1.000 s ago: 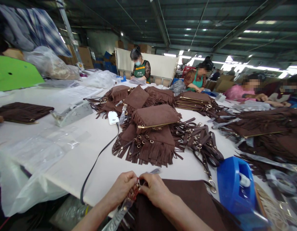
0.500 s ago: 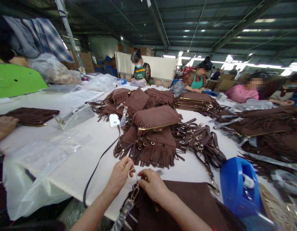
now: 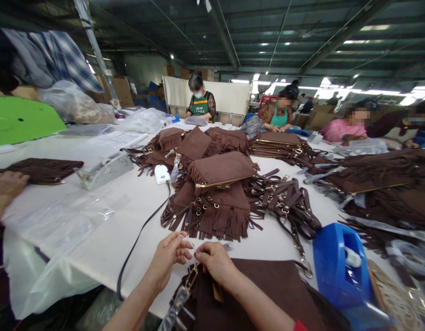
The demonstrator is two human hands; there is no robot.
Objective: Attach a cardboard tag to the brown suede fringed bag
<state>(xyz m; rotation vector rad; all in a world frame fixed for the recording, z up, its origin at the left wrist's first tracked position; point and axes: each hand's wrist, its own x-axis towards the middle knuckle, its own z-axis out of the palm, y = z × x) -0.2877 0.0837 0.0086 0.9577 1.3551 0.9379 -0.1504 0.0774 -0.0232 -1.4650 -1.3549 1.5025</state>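
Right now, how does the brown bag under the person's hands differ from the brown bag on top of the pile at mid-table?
The near bag lies flat at the table edge, its fringe out of sight; the top pile bag rests tilted on other bags, fringe showing along its sides. The left hand and right hand work at the near bag's gold clasp; nobody touches the pile bag. Both are brown suede with gold hardware.

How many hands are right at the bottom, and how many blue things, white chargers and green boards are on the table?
Hands at the bottom: 2, the left hand and the right hand
Blue tape dispenser: 1
White charger: 1
Green board: 1
Total: 5
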